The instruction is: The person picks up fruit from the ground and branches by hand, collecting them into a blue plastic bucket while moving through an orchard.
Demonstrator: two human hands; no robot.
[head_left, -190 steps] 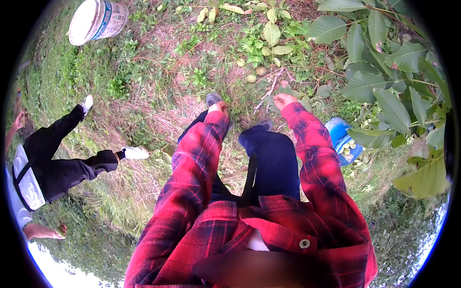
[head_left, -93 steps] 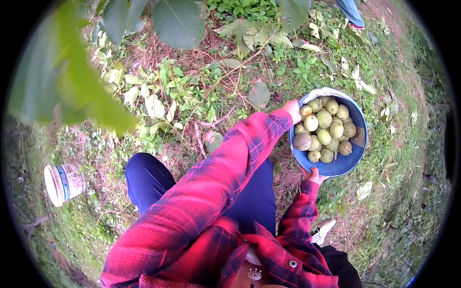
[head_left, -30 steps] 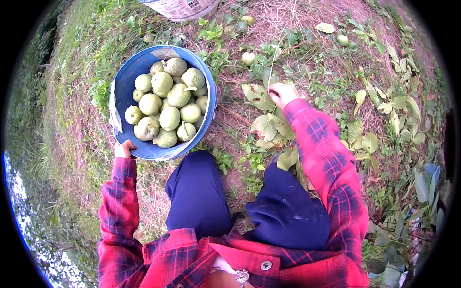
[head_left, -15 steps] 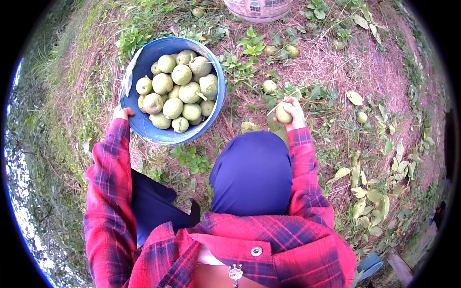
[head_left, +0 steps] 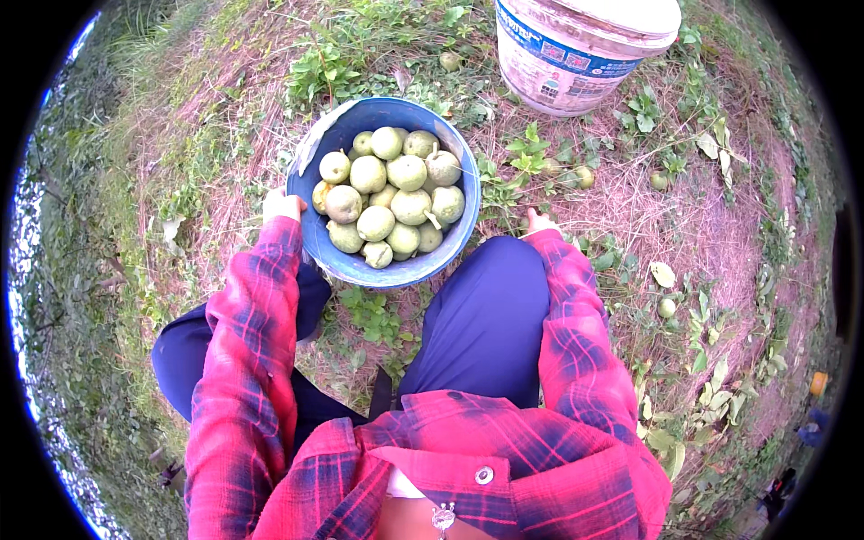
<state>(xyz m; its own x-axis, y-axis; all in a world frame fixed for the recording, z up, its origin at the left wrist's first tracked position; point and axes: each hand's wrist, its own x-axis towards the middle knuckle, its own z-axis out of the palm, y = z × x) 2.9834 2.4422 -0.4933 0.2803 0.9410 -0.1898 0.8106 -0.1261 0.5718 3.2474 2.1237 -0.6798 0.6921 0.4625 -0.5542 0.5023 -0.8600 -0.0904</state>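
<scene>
A blue bowl (head_left: pixel 328 247) full of several green pears (head_left: pixel 396 193) rests on the grass in front of my knees. My left hand (head_left: pixel 281 205) grips the bowl's left rim, with the red plaid sleeve running down from it. My right hand (head_left: pixel 538 220) is low on the ground just right of the bowl, beside my right knee. Only its back shows past the cuff, so its fingers and anything in them are hidden. Loose pears (head_left: pixel 666 307) lie in the dry grass to the right.
A white plastic bucket (head_left: pixel 576 54) with a blue band stands behind the bowl at the upper right. More fallen pears (head_left: pixel 585 176) and leaves are scattered near it. Weeds grow around the bowl.
Half a second ago my right hand held a pear up beside the bowl. Now it is down by my knee and the pear is out of sight. The bucket has come further into view.
</scene>
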